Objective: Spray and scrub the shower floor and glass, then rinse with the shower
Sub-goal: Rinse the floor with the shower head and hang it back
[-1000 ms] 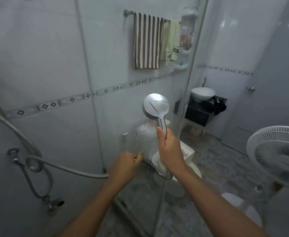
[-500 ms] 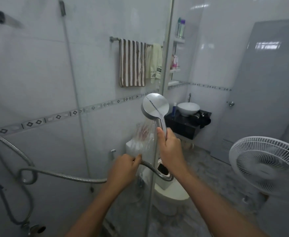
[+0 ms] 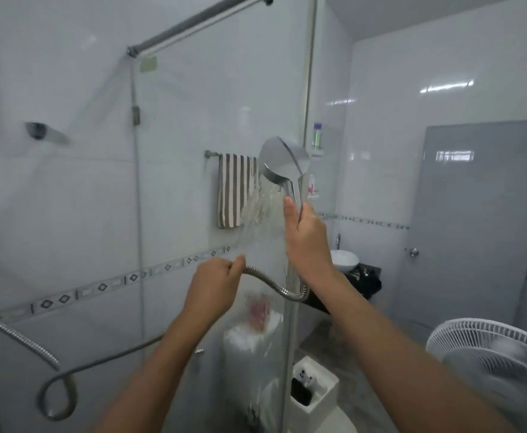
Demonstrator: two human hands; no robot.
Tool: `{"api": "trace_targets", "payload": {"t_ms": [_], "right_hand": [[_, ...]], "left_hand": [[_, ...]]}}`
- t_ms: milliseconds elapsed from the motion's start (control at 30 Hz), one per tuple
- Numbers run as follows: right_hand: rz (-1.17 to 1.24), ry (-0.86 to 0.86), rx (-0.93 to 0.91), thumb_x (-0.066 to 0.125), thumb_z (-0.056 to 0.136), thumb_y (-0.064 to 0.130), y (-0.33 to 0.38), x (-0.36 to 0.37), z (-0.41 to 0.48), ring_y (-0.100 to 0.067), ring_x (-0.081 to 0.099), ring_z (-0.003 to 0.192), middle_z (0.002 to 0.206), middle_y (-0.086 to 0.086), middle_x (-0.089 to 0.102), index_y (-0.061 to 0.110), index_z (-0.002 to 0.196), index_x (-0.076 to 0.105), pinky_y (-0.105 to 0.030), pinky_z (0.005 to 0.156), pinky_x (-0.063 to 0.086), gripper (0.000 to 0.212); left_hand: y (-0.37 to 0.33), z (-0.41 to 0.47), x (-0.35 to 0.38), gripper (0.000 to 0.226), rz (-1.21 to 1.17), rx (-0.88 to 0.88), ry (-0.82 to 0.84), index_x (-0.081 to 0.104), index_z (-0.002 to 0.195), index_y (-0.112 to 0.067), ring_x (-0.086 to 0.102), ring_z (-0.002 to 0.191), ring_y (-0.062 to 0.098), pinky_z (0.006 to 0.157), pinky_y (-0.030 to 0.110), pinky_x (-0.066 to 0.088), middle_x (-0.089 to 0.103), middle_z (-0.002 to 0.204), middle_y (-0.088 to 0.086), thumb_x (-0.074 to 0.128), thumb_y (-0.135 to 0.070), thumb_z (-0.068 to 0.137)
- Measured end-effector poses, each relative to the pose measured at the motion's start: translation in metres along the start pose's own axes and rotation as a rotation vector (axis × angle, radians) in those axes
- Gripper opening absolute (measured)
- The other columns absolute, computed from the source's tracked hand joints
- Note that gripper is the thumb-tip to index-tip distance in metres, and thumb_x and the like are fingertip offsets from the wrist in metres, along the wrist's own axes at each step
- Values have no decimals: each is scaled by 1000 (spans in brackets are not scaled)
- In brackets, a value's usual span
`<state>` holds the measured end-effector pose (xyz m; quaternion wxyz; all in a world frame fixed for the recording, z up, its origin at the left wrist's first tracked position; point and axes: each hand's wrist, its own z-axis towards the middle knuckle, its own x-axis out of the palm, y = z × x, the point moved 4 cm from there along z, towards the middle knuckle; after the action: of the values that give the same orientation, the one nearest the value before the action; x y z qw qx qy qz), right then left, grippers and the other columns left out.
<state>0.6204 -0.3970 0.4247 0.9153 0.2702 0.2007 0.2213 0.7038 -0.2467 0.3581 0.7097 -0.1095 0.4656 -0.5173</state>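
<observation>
At the left the metal hose [image 3: 268, 283] hangs in a loose loop and rises to the left hand [image 3: 215, 281], whose fingers are curled round it just before the bend. The glass panel [image 3: 206, 114] is being rinsed: water [image 3: 256, 210] is thrown from the shower head [image 3: 282, 160] down and leftward onto the pane, near its free edge. The handle is gripped by the right hand [image 3: 307, 242], with the thumb laid up the stem. A good rinse is likely had if the head is carried from the top of the pane downward in overlapping passes, with slack fed by the left hand so that the hose is not kinked. The spray is best aimed inside the glass edge, away from the fan [image 3: 493, 357]. The shower floor is not in view.
</observation>
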Motion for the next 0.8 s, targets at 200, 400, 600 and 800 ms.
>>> {"api": "trace_targets", "payload": {"t_ms": [200, 400, 600, 800], "right_hand": [[-13, -154, -22, 34, 103, 56, 37, -12, 61, -21, 53, 65, 73, -5, 53, 19, 79, 45, -40, 58, 47, 45], [-25, -214, -61, 34, 105, 51, 73, -15, 98, -17, 49, 60, 69, 0, 51, 10, 86, 51, -31, 54, 42, 48], [-9, -228, -97, 33, 105, 52, 99, 6, 128, -21, 46, 53, 67, -5, 49, 19, 76, 41, -32, 44, 44, 44], [33, -185, -64, 33, 103, 58, 115, 57, 160, -22, 46, 55, 69, -4, 49, 21, 79, 42, -50, 52, 53, 44]], "left_hand": [[-41, 51, -40, 62, -64, 119, -92, 59, 62, 5, 50, 54, 25, 53, 35, 37, 60, 63, 23, 44, -39, 104], [-54, 91, -67, 61, -116, 167, -126, 56, 58, 1, 43, 52, 23, 51, 32, 33, 49, 57, 17, 44, -39, 103], [-45, 120, -92, 60, -137, 175, -139, 39, 49, -12, 30, 45, 16, 46, 29, 24, 36, 49, 3, 45, -36, 104], [-10, 157, -120, 56, -183, 143, -174, 55, 59, -5, 40, 50, 20, 51, 30, 32, 48, 57, 8, 44, -39, 102]]}}
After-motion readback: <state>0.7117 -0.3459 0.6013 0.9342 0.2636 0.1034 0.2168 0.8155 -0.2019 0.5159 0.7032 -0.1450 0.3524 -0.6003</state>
